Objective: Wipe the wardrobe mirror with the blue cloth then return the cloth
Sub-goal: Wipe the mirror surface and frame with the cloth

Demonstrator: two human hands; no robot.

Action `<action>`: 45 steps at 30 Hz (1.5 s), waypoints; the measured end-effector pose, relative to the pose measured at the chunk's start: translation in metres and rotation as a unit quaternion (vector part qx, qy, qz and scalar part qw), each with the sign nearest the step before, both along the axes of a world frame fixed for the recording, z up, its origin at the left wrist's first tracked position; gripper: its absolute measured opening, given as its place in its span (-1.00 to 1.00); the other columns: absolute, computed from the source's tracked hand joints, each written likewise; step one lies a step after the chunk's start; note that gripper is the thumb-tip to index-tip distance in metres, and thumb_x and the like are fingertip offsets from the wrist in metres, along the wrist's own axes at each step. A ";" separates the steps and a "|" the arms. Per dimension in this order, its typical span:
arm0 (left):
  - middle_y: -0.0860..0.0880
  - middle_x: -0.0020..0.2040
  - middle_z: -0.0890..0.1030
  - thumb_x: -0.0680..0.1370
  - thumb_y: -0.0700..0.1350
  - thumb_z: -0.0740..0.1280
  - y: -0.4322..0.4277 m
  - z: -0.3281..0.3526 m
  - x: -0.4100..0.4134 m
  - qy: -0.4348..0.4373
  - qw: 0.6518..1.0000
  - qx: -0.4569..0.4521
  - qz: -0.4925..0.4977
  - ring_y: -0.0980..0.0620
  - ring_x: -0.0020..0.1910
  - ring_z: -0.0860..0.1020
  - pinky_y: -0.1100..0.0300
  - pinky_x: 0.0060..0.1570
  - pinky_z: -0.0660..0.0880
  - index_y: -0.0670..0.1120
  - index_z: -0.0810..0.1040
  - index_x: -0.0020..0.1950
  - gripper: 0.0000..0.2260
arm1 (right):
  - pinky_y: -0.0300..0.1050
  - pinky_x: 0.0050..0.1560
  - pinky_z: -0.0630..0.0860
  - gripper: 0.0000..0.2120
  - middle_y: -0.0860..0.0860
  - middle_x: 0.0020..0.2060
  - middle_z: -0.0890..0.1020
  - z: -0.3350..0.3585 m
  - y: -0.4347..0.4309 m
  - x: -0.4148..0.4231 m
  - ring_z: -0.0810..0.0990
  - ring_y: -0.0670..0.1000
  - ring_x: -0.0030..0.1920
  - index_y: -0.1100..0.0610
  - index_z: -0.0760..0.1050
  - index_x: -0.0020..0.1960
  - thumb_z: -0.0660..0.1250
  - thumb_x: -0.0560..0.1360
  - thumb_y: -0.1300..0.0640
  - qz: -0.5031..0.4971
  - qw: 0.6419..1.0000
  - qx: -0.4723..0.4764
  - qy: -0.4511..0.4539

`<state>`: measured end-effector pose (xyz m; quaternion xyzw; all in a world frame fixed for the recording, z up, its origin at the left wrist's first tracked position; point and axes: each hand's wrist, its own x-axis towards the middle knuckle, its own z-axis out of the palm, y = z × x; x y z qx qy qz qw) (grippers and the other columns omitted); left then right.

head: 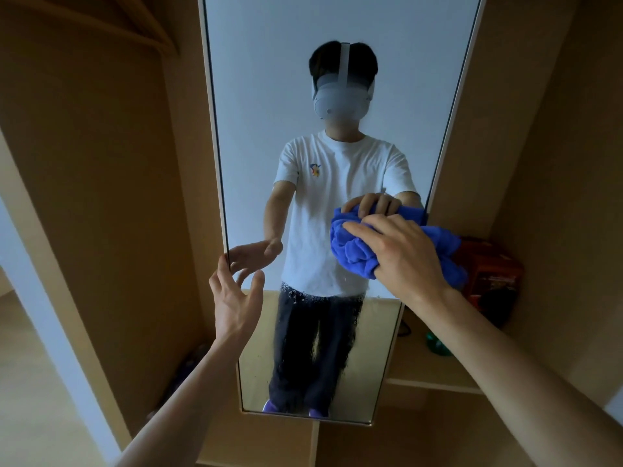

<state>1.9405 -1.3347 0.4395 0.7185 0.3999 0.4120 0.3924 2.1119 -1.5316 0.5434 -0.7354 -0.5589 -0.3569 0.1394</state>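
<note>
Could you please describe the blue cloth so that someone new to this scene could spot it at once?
Find the tall mirror set between the wooden wardrobe panels. Against its right edge, about halfway up, the right hand presses a bunched cloth to the glass. It is the only bright blue thing here, unlike the red box on the shelf behind it.

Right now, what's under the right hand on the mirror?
The bunched blue cloth lies under the right hand, pressed against the mirror. The glass behind the cloth is covered, so its condition is hidden.

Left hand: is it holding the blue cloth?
No, the left hand is empty at the mirror edge; the right hand holds the blue cloth.
</note>
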 end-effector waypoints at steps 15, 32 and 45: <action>-0.12 0.59 0.13 0.65 0.12 0.24 -0.001 0.001 -0.004 0.028 1.000 0.006 -0.005 -0.22 0.40 0.41 -0.05 0.02 0.48 0.01 -0.04 0.66 -0.32 | 0.08 -0.11 0.49 -0.41 0.05 0.10 0.62 -0.034 -0.011 -0.002 0.55 0.14 -0.04 0.05 0.52 0.36 0.39 0.35 0.36 -0.013 0.998 -0.033 0.046; -0.12 0.59 0.13 0.64 0.10 0.27 -0.002 -0.003 -0.006 0.023 1.000 0.017 -0.012 -0.22 0.42 0.40 -0.13 0.08 0.51 0.03 -0.04 0.65 -0.31 | 0.13 -0.06 0.50 -0.42 0.07 0.06 0.62 0.005 -0.035 0.025 0.55 0.16 -0.07 0.13 0.54 0.32 0.32 0.31 0.39 0.011 0.999 0.048 -0.015; -0.13 0.60 0.11 0.65 0.10 0.26 -0.003 -0.003 -0.009 0.034 0.999 0.015 -0.018 -0.23 0.46 0.36 -0.14 0.14 0.49 0.02 -0.05 0.66 -0.31 | -0.01 0.04 0.50 -0.34 -0.02 0.17 0.60 -0.080 -0.039 0.017 0.57 0.08 0.06 0.06 0.50 0.37 0.48 0.30 0.37 -0.011 0.998 -0.001 0.061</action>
